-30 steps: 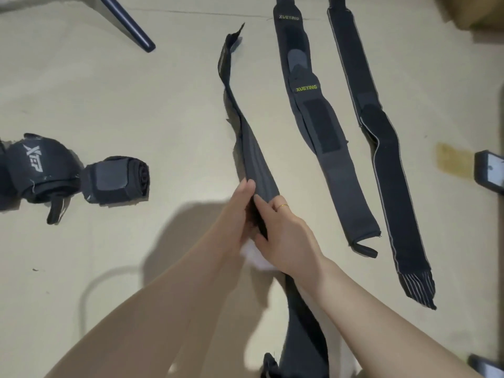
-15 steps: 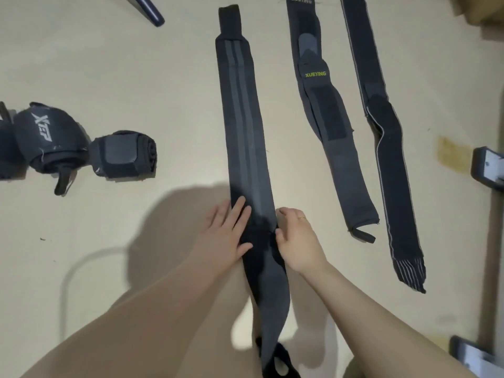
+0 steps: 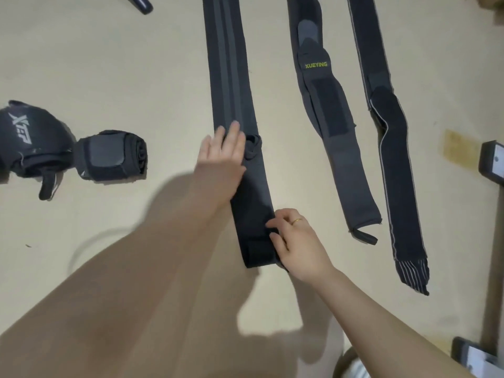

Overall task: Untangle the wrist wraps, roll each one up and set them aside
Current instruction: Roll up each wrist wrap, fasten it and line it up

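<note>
A long dark wrist wrap with grey stripes (image 3: 231,77) lies flat on the beige floor, running away from me. Its near end is folded back over itself, and the thumb loop (image 3: 252,148) lies on top of the band. My left hand (image 3: 222,154) presses flat on the wrap beside the loop, fingers straight. My right hand (image 3: 296,241) pinches the right edge of the folded end. Two rolled wraps, a grey-patched one (image 3: 109,156) and an XTEP one (image 3: 30,140), sit at the left.
Two more unrolled wraps lie to the right: a XUEYING wrap (image 3: 327,110) and a black one with a pale edge (image 3: 395,165). A dark pole tip (image 3: 140,4) is at top left. Grey hardware (image 3: 492,159) stands along the right edge.
The twisted wrap was laid flat, then its near end with the thumb loop was folded up onto the band. My left hand moved up beside the loop; my right hand dropped to the fold.
</note>
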`<state>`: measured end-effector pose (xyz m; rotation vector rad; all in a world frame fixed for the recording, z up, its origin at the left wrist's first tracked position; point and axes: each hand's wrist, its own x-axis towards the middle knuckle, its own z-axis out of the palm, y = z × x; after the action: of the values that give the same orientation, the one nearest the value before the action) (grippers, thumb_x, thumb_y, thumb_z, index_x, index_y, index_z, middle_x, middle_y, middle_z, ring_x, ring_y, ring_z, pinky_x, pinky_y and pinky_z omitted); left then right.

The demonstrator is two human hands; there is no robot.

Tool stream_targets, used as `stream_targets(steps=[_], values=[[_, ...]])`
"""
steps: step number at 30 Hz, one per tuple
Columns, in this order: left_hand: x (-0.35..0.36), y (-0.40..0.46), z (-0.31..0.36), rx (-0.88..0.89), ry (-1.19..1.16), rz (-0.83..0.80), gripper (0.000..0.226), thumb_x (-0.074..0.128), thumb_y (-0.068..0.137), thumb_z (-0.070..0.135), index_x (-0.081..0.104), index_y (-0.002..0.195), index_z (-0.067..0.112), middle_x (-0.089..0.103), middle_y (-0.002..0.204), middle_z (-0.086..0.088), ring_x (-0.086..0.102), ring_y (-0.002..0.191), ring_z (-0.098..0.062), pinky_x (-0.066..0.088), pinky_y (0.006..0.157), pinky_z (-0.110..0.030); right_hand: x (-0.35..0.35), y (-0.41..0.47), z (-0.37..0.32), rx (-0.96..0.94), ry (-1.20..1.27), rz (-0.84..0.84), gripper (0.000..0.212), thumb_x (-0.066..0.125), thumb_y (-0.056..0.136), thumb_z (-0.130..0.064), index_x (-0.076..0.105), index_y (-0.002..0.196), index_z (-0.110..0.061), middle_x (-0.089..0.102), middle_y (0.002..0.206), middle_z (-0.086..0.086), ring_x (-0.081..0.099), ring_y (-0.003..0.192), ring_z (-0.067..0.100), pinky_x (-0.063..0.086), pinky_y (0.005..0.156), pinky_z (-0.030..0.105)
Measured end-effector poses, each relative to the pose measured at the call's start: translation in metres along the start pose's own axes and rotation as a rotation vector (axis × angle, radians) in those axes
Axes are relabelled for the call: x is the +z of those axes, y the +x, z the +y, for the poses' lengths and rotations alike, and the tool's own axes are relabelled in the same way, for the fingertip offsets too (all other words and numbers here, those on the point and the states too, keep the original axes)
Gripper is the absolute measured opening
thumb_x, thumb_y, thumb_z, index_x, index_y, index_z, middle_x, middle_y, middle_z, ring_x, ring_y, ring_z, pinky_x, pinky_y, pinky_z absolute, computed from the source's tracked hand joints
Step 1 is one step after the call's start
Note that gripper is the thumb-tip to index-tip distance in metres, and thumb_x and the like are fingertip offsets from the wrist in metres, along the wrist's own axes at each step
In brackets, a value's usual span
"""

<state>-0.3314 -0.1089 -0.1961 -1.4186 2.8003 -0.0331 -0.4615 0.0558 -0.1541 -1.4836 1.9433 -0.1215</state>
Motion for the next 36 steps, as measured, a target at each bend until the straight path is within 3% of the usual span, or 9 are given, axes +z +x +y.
stream_targets(steps=[5, 13, 17, 20, 22, 24, 25, 30, 36], values=[[0.011, -0.083, 0.044, 0.300, -0.449, 0.056, 0.038, 0.038, 0.088, 0.026, 0.068, 0.097, 0.003, 0.065, 0.108, -0.014, 0.063, 0.096, -0.032, 0.050, 0.085, -0.040, 0.008, 0.001, 0.000, -0.064, -0.103, -0.077, 0.055, 0.024, 0.089, -0.039, 0.065, 0.114, -0.011, 0.057, 0.107, 0.003, 0.051, 0.104, 0.025, 0.043, 0.093, 0.034], [0.017, -0.099, 0.045, 0.271, -0.372, -0.136, 0.053, 0.038, 0.069, 0.020, 0.067, 0.111, 0.004, 0.060, 0.128, -0.014, 0.060, 0.114, -0.029, 0.054, 0.087, -0.039, 0.013, -0.036, 0.009, -0.390, -0.389, -0.143, 0.010, 0.061, 0.070, -0.031, 0.066, 0.073, -0.022, 0.058, 0.095, 0.000, 0.055, 0.089, 0.019, 0.048, 0.080, 0.024], [0.009, -0.086, 0.044, 0.261, -0.304, -0.234, 0.056, 0.073, 0.054, 0.013, 0.067, 0.109, 0.002, 0.061, 0.126, -0.015, 0.061, 0.112, -0.033, 0.054, 0.082, -0.038, 0.017, -0.048, 0.014, -0.356, -0.419, -0.136, 0.026, 0.078, 0.048, -0.023, 0.062, 0.069, -0.024, 0.053, 0.073, -0.007, 0.056, 0.071, 0.016, 0.046, 0.070, 0.018], [-0.005, -0.089, 0.051, 0.262, -0.240, -0.178, 0.044, 0.066, 0.052, 0.004, 0.069, 0.096, 0.006, 0.066, 0.113, -0.013, 0.065, 0.094, -0.031, 0.053, 0.069, -0.032, 0.019, -0.050, 0.016, -0.282, -0.396, -0.121, 0.032, 0.077, 0.041, -0.014, 0.065, 0.068, -0.028, 0.050, 0.061, -0.008, 0.042, 0.053, 0.016, 0.044, 0.059, 0.020], [-0.014, -0.099, 0.060, 0.366, -0.271, -0.161, 0.029, 0.066, 0.049, 0.005, 0.065, 0.078, 0.011, 0.065, 0.088, -0.005, 0.060, 0.070, -0.022, 0.046, 0.052, -0.025, 0.020, -0.053, 0.018, -0.209, -0.357, -0.140, 0.033, 0.069, 0.052, -0.005, 0.069, 0.078, -0.023, 0.053, 0.066, -0.002, 0.033, 0.058, 0.017, 0.033, 0.058, 0.023], [-0.017, -0.116, 0.071, 0.439, -0.361, -0.236, 0.005, 0.063, 0.059, 0.019, 0.060, 0.062, 0.017, 0.056, 0.064, 0.001, 0.055, 0.053, -0.016, 0.041, 0.042, -0.020, 0.024, -0.058, 0.019, -0.154, -0.303, -0.160, 0.034, 0.056, 0.072, 0.001, 0.067, 0.099, -0.017, 0.056, 0.085, 0.007, 0.041, 0.070, 0.024, 0.031, 0.064, 0.029], [-0.010, -0.126, 0.076, 0.482, -0.415, -0.283, 0.011, 0.053, 0.066, 0.023, 0.057, 0.058, 0.017, 0.053, 0.058, 0.002, 0.054, 0.048, -0.017, 0.042, 0.041, -0.021, 0.027, -0.061, 0.019, -0.138, -0.288, -0.160, 0.034, 0.050, 0.079, 0.000, 0.065, 0.106, -0.015, 0.055, 0.092, 0.009, 0.046, 0.078, 0.027, 0.032, 0.065, 0.029], [0.005, -0.166, 0.074, 0.389, -0.463, -0.256, 0.033, 0.042, 0.080, 0.029, 0.059, 0.058, 0.010, 0.056, 0.066, 0.000, 0.053, 0.064, -0.016, 0.039, 0.060, -0.021, 0.035, -0.062, 0.011, -0.050, -0.307, -0.110, 0.029, 0.045, 0.082, -0.007, 0.063, 0.101, -0.019, 0.055, 0.094, 0.001, 0.049, 0.090, 0.024, 0.023, 0.065, 0.028], [-0.010, -0.171, 0.071, 0.235, -0.538, -0.400, 0.019, 0.044, 0.092, 0.017, 0.061, 0.095, 0.008, 0.055, 0.099, -0.005, 0.055, 0.088, -0.026, 0.043, 0.074, -0.032, 0.042, -0.048, 0.007, -0.096, -0.343, -0.021, 0.018, 0.060, 0.079, -0.012, 0.059, 0.089, -0.028, 0.047, 0.071, -0.014, 0.051, 0.086, 0.016, 0.014, 0.078, 0.026]])
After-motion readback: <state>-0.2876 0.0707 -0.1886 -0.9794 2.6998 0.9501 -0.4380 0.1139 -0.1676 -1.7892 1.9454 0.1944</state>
